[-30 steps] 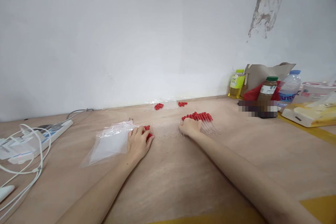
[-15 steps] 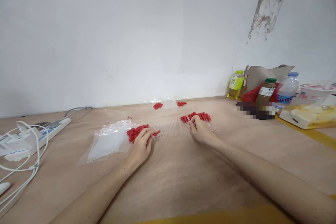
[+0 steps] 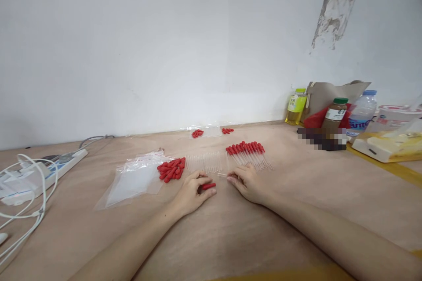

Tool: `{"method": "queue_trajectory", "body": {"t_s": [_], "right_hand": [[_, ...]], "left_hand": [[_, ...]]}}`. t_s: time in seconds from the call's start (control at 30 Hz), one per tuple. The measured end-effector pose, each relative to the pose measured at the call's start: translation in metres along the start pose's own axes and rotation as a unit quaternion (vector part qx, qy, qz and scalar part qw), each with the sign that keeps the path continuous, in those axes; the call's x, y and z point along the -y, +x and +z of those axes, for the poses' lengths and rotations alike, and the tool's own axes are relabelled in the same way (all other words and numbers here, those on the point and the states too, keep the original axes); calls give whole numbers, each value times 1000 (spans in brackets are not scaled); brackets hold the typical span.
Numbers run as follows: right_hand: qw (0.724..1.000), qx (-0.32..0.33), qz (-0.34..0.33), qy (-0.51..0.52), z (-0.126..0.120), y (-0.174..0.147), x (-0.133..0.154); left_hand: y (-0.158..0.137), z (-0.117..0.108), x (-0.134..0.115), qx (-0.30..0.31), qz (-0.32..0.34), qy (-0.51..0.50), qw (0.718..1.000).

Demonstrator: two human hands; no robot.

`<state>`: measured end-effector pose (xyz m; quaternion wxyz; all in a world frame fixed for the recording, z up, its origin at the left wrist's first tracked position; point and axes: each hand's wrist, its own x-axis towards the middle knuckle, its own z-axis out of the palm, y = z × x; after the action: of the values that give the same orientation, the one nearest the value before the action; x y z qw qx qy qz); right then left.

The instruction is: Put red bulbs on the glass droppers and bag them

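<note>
My left hand (image 3: pixel 191 192) is closed, pinching a red rubber dropper bulb (image 3: pixel 209 186) between thumb and fingers. Facing it, my right hand (image 3: pixel 248 183) grips a clear glass dropper tube (image 3: pixel 222 174), whose end points left towards the bulb. Between and beyond the hands lies a row of clear glass tubes (image 3: pixel 207 161) side by side. A pile of loose red bulbs (image 3: pixel 171 169) sits left of that row. To the right, several droppers (image 3: pixel 246 148) with red bulbs fitted on tubes lie in a slanting line.
Clear plastic bags (image 3: pixel 134 181) lie left of the bulb pile. Bagged red bulbs (image 3: pixel 197 133) rest near the wall. At left are a power strip (image 3: pixel 67 164) and white cables (image 3: pixel 44 193). Bottles (image 3: pixel 335 115), a grey bag (image 3: pixel 326 92) and a tissue pack (image 3: pixel 387 145) stand at right.
My left hand has left the pile, moving right and nearer to me with a bulb. My right hand has withdrawn from the finished droppers and now holds a glass tube.
</note>
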<state>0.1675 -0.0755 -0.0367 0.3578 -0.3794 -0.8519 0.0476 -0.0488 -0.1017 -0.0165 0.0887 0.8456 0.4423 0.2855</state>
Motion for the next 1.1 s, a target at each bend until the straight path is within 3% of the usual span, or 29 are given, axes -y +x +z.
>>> {"method": "queue_trajectory", "body": {"t_s": [0.23, 0.6, 1.1], "right_hand": [[999, 22, -28, 14, -7, -3, 11], [997, 46, -44, 37, -12, -4, 21], [995, 43, -84, -33, -6, -5, 12]], "left_hand": [[-1, 3, -4, -61, 0, -69, 996], [-5, 4, -9, -11, -34, -148, 988], [-10, 1, -12, 37, 30, -66, 997]]}}
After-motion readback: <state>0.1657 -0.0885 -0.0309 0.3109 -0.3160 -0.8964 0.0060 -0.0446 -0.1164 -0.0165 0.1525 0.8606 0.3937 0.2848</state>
